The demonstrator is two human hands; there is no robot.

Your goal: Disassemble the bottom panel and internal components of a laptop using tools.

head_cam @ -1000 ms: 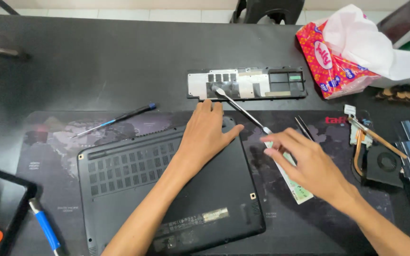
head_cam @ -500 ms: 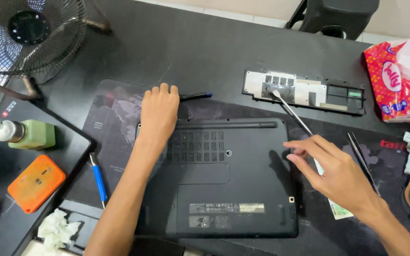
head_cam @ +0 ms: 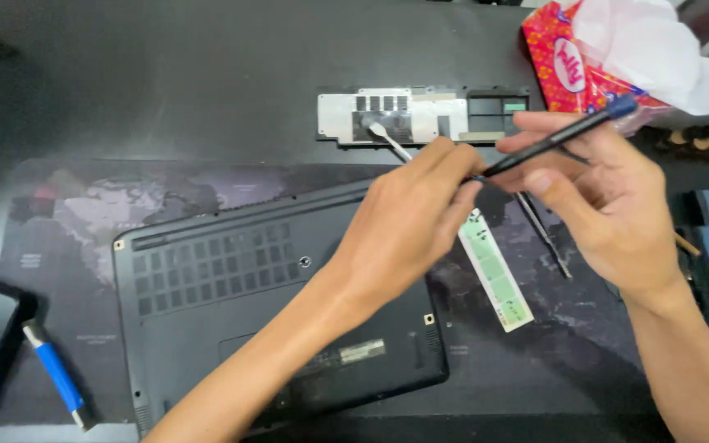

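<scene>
A black laptop (head_cam: 231,320) lies bottom-up on a dark printed mat (head_cam: 84,205). Above its right rear corner, both hands meet on a thin black screwdriver with a blue end cap (head_cam: 564,135). My right hand (head_cam: 609,205) grips its shaft, with the blue cap pointing up and right. My left hand (head_cam: 408,217) pinches the tool's lower tip between its fingertips. My left forearm crosses over the laptop's base.
A grey and black cover panel (head_cam: 420,115) lies behind the hands with a white-tipped stick (head_cam: 387,138) resting on it. A green strip (head_cam: 494,275) and tweezers (head_cam: 545,238) lie on the mat. A red tissue pack (head_cam: 564,61) sits far right. A blue-handled screwdriver (head_cam: 55,373) lies left.
My left hand went left to the thin black tool on the mat and brought it back to the right. My right hand rose off the laptop's edge and took hold of it.
</scene>
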